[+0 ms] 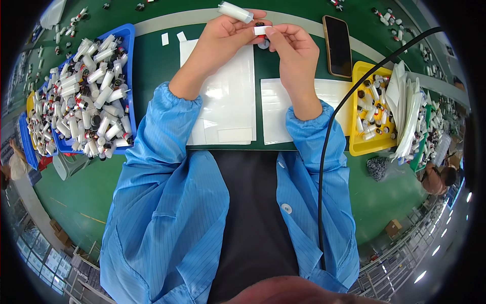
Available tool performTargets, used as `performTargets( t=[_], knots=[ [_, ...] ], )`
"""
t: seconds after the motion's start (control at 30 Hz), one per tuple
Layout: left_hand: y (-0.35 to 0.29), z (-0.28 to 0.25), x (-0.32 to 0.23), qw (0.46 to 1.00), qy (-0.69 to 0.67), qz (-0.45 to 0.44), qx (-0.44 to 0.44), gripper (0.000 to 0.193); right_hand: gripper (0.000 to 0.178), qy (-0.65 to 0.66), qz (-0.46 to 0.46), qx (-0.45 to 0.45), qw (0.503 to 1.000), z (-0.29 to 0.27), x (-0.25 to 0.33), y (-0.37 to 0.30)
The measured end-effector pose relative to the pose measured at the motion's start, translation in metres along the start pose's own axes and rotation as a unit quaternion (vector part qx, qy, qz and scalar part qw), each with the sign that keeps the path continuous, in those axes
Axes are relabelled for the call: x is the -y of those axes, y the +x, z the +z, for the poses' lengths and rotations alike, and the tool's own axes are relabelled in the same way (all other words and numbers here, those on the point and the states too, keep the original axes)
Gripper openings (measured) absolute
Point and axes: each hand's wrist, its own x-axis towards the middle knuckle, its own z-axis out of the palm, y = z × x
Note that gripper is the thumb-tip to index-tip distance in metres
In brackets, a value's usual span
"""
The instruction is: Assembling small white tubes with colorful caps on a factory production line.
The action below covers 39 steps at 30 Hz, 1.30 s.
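My left hand (226, 36) is closed, and a translucent white plastic cylinder (235, 11) lies across its upper fingers. Between the fingertips of both hands is a small white label (261, 30). Against it sits a small black-and-red part with a grey round end (264, 44), partly hidden by the fingers. My right hand (297, 53) pinches the label's right end between thumb and forefinger. Under my wrists lie white label sheets, one on the left (228, 96) and another on the right (276, 109).
At the left a blue bin (130, 55) is heaped with white cylinders with red and black ends. A yellow tray (372, 147) with similar pieces stands at the right, white sheets (405, 116) beside it. A phone (337, 46) lies behind it. A black cable (326, 147) crosses my right arm.
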Motion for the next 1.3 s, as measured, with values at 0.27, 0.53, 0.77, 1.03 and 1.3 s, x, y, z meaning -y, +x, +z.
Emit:
performTargets(
  t=[0.27, 0.53, 0.77, 1.03, 1.3],
  knots=[
    [-0.002, -0.001, -0.001, 1.0, -0.022, -0.009, 0.017, 0.038, 0.012, -0.095, -0.077, -0.044, 0.991, 0.009, -0.006, -0.008],
    [-0.003, -0.006, -0.004, 0.999, -0.026, -0.013, 0.019, 0.04, 0.03, -0.012, 0.014, 0.021, 1.0, -0.009, -0.009, 0.007],
    [-0.013, 0.009, -0.021, 0.992, -0.106, -0.005, 0.064, 0.041, 0.037, 0.32, 0.232, 0.228, 0.89, -0.018, 0.004, 0.006],
    [0.065, -0.047, -0.053, 0.956, 0.214, 0.077, -0.184, 0.023, 0.029, 0.264, 0.155, 0.128, 0.944, -0.017, -0.004, 0.006],
    [0.183, -0.235, -0.048, 0.705, 0.652, -0.081, -0.267, 0.038, 0.02, 0.066, 0.085, 0.159, 0.981, 0.004, -0.007, -0.004]
  ],
)
